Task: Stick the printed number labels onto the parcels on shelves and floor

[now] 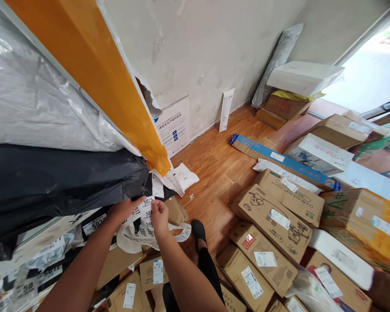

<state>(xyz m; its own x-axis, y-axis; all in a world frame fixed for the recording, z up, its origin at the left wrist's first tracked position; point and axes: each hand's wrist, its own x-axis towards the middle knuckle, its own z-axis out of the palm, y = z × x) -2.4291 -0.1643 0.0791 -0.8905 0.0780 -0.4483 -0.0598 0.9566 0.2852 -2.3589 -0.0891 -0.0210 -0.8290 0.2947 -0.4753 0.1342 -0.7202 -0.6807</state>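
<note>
Between my two hands is a long white strip of number labels [147, 213], with "5025" printed at its top end. My right hand [160, 219] pinches the strip's right edge between thumb and fingers. At the left edge of the same strip, my left hand [125, 213] is closed on it, its fingertips beside the "5025" label. Loops of the strip hang down below both hands and trail toward my foot. Just above the left hand lies a black plastic parcel [68, 180], stacked under a silvery-white plastic parcel [48, 86].
An orange panel [117, 86] slants down at the left. Many cardboard boxes [274, 216] with labels cover the floor at the right. A long blue carton [279, 160] lies among them. A printed board [175, 125] leans on the wall. More labelled parcels [48, 275] sit at lower left.
</note>
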